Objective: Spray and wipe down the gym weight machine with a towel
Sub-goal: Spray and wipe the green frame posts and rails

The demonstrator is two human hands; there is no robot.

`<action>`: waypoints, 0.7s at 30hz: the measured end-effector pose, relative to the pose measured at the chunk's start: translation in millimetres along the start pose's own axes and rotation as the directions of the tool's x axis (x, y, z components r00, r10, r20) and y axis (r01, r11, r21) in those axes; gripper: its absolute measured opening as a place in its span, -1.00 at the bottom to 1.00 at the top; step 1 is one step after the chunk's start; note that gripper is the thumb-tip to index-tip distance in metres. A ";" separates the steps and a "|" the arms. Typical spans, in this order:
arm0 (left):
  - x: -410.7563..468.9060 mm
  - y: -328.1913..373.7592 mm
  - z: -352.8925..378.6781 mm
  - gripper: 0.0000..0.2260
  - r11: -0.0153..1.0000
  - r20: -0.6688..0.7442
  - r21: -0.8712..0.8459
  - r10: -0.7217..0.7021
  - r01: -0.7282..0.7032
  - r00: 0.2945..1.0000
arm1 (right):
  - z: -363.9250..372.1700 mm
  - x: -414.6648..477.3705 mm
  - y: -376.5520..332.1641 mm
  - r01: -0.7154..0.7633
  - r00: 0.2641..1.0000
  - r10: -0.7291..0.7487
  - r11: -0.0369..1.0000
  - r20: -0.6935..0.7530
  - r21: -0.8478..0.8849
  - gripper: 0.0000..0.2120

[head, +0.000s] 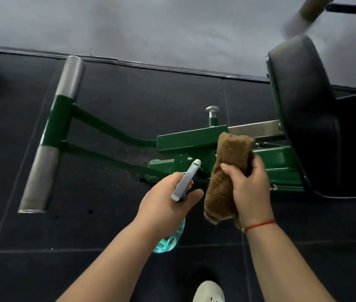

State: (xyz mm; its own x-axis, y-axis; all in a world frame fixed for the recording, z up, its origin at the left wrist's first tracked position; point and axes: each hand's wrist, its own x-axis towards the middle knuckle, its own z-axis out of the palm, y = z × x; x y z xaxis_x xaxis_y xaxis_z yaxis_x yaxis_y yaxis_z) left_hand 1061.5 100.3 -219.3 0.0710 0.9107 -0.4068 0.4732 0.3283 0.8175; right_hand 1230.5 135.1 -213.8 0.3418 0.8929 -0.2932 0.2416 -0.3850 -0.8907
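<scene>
One wide-angle view, worn on the head, looks steeply down at the dark floor (85, 236) — a shoe (208, 292) at its bottom edge. The left hand (168, 199) and right hand (249, 188) sit close below the lens, the machine frame (194, 138) just beyond

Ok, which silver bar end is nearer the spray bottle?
The lower silver end, nearest the camera; the upper end lies beyond the green section.

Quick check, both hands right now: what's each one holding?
Left hand: grips the spray bottle, nozzle aimed at the green machine frame.
Right hand: holds the folded brown towel.
</scene>
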 end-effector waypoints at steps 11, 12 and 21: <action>73.7 -44.2 33.0 -0.74 0.995 -0.140 -0.015 0.097 -0.101 0.985 | -2.4 72.8 28.9 0.491 0.843 -0.529 0.831 -0.100 -0.260 -0.57; 77.6 -48.7 32.4 -0.75 0.994 -0.136 -0.022 0.106 -0.109 0.985 | -2.4 76.4 32.0 0.505 0.836 -0.540 0.828 -0.102 -0.245 -0.51; 75.3 -75.6 24.5 -0.97 0.956 -0.124 -0.164 0.226 -0.244 0.966 | -5.5 83.8 30.4 0.658 0.680 -0.728 0.659 -0.089 -0.363 -0.48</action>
State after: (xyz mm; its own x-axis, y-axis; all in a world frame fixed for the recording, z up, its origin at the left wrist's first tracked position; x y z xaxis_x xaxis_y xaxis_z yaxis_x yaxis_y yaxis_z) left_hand 1052.5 137.9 -321.7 0.0669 0.9851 -0.1582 0.2909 0.1324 0.9475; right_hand 1271.5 196.9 -263.5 0.1372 0.8668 0.4795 0.7143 0.2488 -0.6542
